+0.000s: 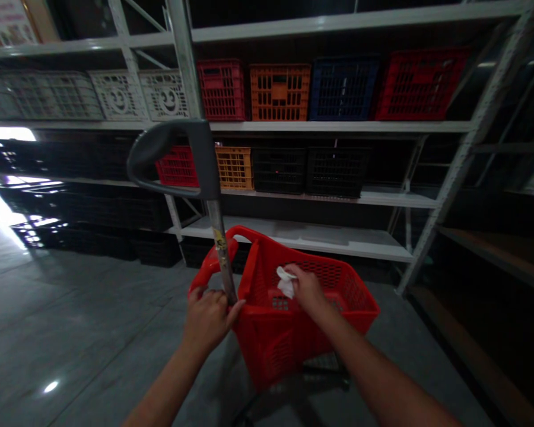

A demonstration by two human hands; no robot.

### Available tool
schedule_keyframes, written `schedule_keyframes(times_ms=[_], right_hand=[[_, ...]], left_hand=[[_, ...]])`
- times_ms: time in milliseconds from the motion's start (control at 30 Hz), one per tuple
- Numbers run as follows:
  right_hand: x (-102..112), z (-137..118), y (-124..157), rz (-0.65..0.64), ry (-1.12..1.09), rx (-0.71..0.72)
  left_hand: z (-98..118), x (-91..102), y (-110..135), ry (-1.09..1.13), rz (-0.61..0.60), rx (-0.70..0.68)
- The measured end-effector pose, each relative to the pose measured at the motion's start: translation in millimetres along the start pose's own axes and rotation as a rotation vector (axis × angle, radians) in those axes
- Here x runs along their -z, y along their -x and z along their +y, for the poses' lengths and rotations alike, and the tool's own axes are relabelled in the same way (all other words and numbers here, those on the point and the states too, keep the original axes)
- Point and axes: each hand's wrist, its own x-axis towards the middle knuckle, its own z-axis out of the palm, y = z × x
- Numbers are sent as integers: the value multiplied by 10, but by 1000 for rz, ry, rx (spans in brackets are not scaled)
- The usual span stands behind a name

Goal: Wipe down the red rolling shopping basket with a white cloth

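A red plastic shopping cart (273, 350) with pierced walls stands in front of me. My left hand (208, 314) is closed round its red rim at the handle end, by the foot of a metal pole (223, 261). Higher on that pole sits a dark grey loop-shaped grip (207, 160), which neither hand touches. Over the cart's basket, my right hand (309, 287) pinches a crumpled white cloth or tissue (285, 283); its exact kind does not show.
Behind the cart rises a metal shelving rack (338, 127) with an orange crate (280, 92), a blue crate (343, 89), black crates (279, 169) and white crates (167, 95). Another shelf (485, 249) borders the right side. Grey floor (93, 338) stretches to the left.
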Motion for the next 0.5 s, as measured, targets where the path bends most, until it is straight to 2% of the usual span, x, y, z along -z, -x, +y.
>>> schedule_keyframes(times_ms=[67, 133, 233, 300, 400, 467, 500], right_hand=[[-237, -224, -231, -19, -60, 209], [-519, -336, -382, -142, -92, 417], [-850, -261, -546, -368, -107, 600], [-956, -146, -673, -397, -112, 557], [-992, -68, -817, -322, -143, 346], [-976, -94, -779, -294, -182, 263], [-960, -116, -713, -308, -200, 281]], left_hand=[[-8, -41, 22, -14, 37, -12], [-20, -57, 38, -13, 52, -16], [-31, -62, 54, -7, 55, -10], [-36, -71, 61, -7, 65, -7], [-46, -91, 61, 1, 72, -17], [-53, -99, 54, 1, 72, -11], [-55, -100, 49, 1, 77, -3]])
